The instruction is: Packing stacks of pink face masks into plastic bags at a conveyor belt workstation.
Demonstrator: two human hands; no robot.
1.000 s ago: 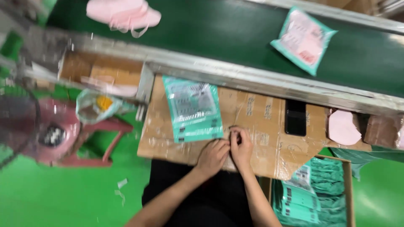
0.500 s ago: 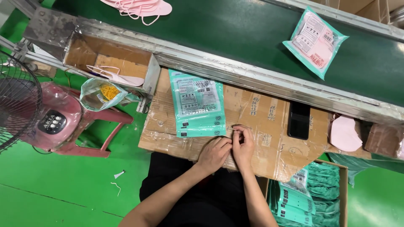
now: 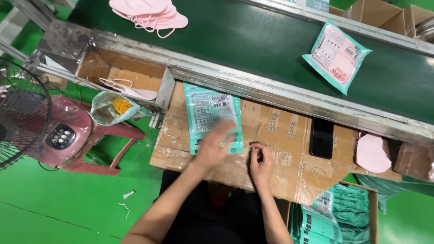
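So my left hand (image 3: 216, 147) is stretched forward with the forearm running in from about 7 o'clock, fingers spread loosely and flat. It's blurry, but it's lying over the lower right corner of the flat teal plastic pouch with a clear window (image 3: 212, 117), not gripping it as far as I can tell, more like resting on top. My right hand (image 3: 261, 160) sits just to the 3 o'clock side of the left one, curled in, thumb and fingertips pinched together close to the cardboard-covered counter (image 3: 280, 135). Can't tell if there's anything tiny between those fingers, they look empty to me.

The pouch lies flat on the cardboard, its long side pointing to 12 o'clock, top edge nearly up against the metal rail of the dark green conveyor belt (image 3: 253, 40). From my right hand it's at roughly 10 o'clock, near but not touching.

Other stuff: a black phone (image 3: 322, 138) lies on the cardboard at 2 o'clock from my right hand, and a second teal pouch (image 3: 337, 54) sits on the belt, well apart.
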